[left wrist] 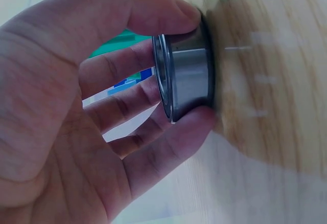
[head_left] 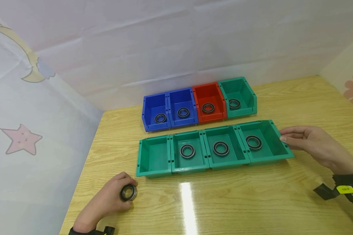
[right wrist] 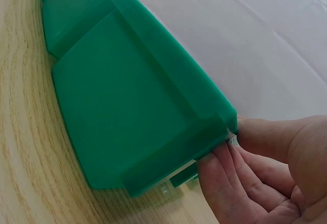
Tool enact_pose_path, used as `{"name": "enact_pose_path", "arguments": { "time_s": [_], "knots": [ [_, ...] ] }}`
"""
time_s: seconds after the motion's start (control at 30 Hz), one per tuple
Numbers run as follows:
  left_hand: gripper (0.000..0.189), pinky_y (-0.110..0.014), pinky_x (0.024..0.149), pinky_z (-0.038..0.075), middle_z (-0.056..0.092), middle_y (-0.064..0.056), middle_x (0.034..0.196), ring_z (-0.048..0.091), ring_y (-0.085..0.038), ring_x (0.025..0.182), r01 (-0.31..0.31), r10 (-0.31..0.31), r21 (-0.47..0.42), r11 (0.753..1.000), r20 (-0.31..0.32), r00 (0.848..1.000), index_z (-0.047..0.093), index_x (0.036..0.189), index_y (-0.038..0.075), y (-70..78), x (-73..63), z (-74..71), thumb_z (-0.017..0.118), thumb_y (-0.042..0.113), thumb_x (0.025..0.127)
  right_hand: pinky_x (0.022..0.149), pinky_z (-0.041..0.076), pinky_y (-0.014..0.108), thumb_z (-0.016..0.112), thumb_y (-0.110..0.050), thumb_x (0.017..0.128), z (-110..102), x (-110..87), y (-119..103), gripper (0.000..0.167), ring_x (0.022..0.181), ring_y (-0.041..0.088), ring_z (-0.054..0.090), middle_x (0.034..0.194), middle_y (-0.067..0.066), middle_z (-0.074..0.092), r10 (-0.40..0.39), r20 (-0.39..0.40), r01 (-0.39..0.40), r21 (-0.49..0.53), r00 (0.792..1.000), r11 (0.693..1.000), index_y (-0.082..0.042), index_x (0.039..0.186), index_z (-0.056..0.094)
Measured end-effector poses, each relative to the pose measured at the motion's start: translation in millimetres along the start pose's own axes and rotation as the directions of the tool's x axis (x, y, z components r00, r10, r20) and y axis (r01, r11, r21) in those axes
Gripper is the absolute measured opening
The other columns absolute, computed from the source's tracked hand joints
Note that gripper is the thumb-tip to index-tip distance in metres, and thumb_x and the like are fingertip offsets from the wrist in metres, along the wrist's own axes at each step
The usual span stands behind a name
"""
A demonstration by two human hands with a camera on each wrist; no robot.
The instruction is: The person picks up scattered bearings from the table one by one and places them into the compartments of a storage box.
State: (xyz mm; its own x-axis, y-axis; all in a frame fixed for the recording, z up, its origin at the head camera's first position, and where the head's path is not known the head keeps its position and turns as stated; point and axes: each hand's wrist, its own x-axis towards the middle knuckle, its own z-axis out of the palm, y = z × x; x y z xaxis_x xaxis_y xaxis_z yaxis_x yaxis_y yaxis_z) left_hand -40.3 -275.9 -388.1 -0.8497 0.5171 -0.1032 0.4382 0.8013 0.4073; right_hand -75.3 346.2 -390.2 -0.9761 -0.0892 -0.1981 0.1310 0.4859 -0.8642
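Note:
My left hand point(head_left: 113, 197), at the lower left of the head view, grips a ball bearing point(head_left: 128, 192) between thumb and fingers. In the left wrist view that bearing point(left wrist: 191, 75) stands on edge, its steel outer ring close to the wooden table. At the right end of the front row, my right hand point(head_left: 317, 145) pinches the rim of a green bin point(head_left: 272, 138). Seen from the right wrist, the thumb lies on one side of that bin point(right wrist: 127, 91) and the fingers curl under its rim. A bearing point(head_left: 253, 143) lies inside this bin.
Two more green bins point(head_left: 206, 150) of the front row hold one bearing each; the leftmost bin point(head_left: 154, 155) shows a bare floor. Behind stand two blue bins point(head_left: 156, 101), a red bin point(head_left: 207, 93) and a green bin point(head_left: 238, 88), each with a bearing. A cloth wall point(head_left: 176, 42) backs the table.

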Motion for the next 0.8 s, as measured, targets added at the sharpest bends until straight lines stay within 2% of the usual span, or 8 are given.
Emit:
{"name": "enact_pose_path", "arguments": {
  "time_s": [0.33, 0.53, 0.8],
  "knots": [
    [0.051, -0.022, 0.076, 0.051, 0.057, 0.015, 0.102, 0.057, -0.005, 0.09, -0.009, 0.009, 0.004, 1.0, -0.036, 0.999, 0.071, 0.106, 0.021, 3.4, -0.3, -6.6, 0.075, 0.003, 0.058, 0.073, 0.057, 0.014, 0.056, -0.018, 0.102, -0.2, 0.5, -0.3, 0.03, 0.093, -0.007, 0.066, 0.101, -0.026, 0.068, 0.001, 0.005, -0.001, -0.006, 1.0, 1.0, -0.004, 0.128, 0.054],
    [0.049, -0.023, 0.074, 0.052, 0.057, 0.013, 0.102, 0.057, -0.008, 0.089, -0.011, 0.011, -0.003, 1.0, -0.027, 1.0, 0.07, 0.108, 0.018, 6.1, 3.2, -18.5, 0.073, 0.002, 0.062, 0.073, 0.057, 0.014, 0.056, -0.018, 0.102, -0.7, 0.6, 0.9, 0.028, 0.092, -0.007, 0.067, 0.1, -0.026, 0.069, -0.001, 0.003, 0.001, 0.0, 1.0, 1.0, -0.005, 0.126, 0.055],
    [0.044, -0.023, 0.072, 0.053, 0.058, 0.011, 0.103, 0.06, -0.013, 0.09, -0.041, 0.042, 0.013, 0.999, -0.108, 0.993, 0.071, 0.107, 0.015, 9.0, 5.4, -36.5, 0.076, 0.0, 0.067, 0.074, 0.057, 0.014, 0.056, -0.023, 0.102, 1.0, 1.1, -0.5, 0.043, 0.092, -0.01, 0.064, 0.1, -0.03, 0.065, -0.001, 0.0, 0.001, -0.049, 1.0, 0.999, 0.005, 0.134, 0.047]
  ]
}}
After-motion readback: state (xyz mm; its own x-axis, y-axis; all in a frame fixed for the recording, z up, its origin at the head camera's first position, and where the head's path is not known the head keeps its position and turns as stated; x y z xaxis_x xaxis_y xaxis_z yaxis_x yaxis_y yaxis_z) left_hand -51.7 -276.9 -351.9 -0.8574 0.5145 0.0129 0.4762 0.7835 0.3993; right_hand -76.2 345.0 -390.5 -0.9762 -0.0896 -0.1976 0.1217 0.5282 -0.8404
